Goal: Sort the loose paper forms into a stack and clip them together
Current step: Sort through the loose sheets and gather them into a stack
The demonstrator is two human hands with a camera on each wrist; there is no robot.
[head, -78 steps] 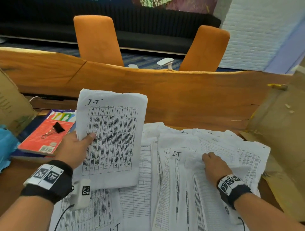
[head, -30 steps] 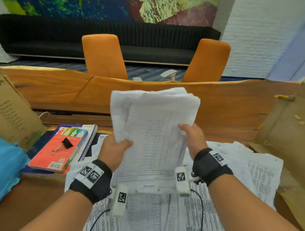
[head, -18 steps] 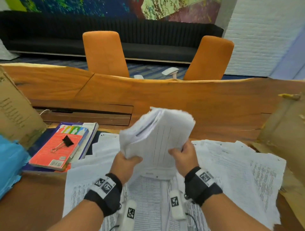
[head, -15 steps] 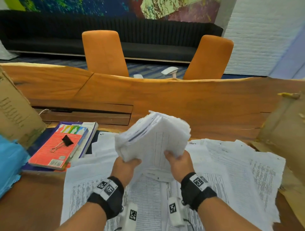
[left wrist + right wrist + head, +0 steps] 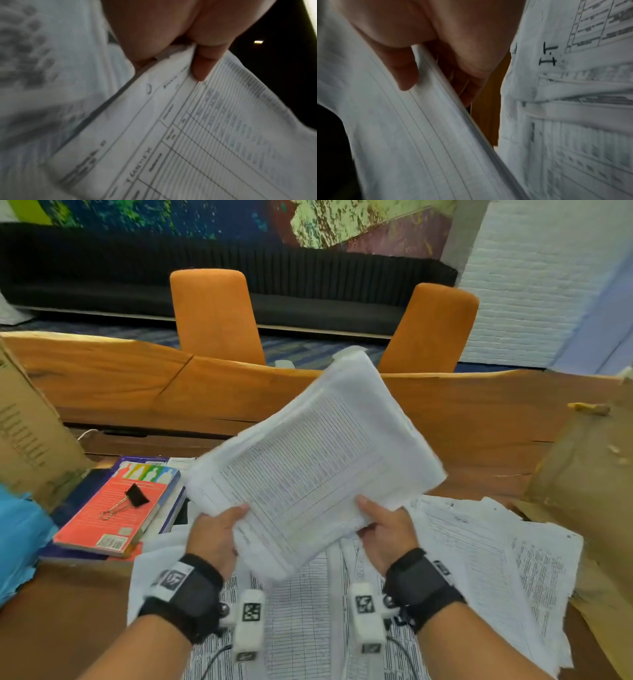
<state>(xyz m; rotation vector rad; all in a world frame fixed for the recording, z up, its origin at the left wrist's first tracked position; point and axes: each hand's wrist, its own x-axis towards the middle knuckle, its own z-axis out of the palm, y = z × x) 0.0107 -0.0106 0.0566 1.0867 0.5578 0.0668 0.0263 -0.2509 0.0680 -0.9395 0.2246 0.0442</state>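
Stack of forms [image 5: 318, 463] held tilted above the worktop [image 5: 479, 426], left hand [image 5: 215, 534] and right hand [image 5: 387, 529] each gripping its near edge, thumbs on top. Loose forms [image 5: 479, 559] lie below; binder clip [image 5: 132, 498] rests on red book [image 5: 113, 518].

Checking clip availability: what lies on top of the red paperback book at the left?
A black binder clip with metal handles lies on the red paperback book. Books beneath it are mostly covered.
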